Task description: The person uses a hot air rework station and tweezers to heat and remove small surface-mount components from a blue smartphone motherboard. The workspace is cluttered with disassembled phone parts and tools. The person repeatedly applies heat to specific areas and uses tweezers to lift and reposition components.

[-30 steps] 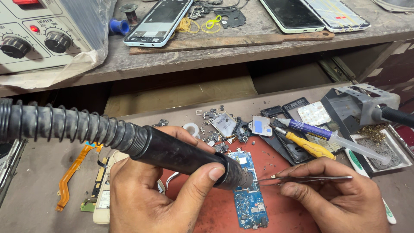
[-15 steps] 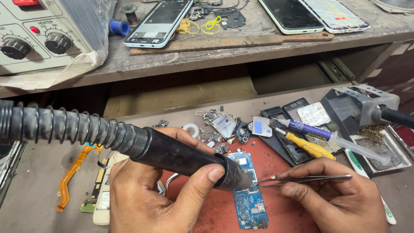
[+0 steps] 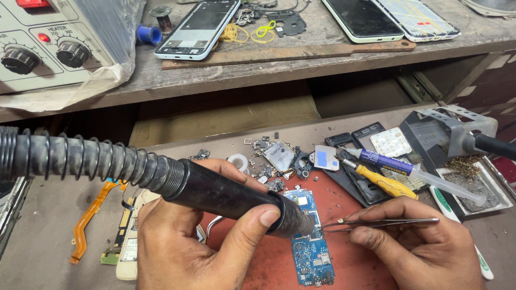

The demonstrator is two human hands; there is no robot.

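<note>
Cluttered bench (image 3: 226, 137): hot-air wand (image 3: 226, 196), tweezers (image 3: 376, 223) over blue board (image 3: 312, 255) (2 hands).

- The hot-air wand's nozzle (image 3: 301, 224) hides part of the blue circuit board (image 3: 312, 252).
- At 6 o'clock, both wrists run off the frame.
- The tweezers' tips (image 3: 329, 227) are too fine to show what they pinch.

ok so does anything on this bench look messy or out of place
Yes: small loose parts and metal shields lie scattered behind the blue circuit board, and brownish debris is heaped at the tray's edge on the right. Both hands look normally placed.
</note>
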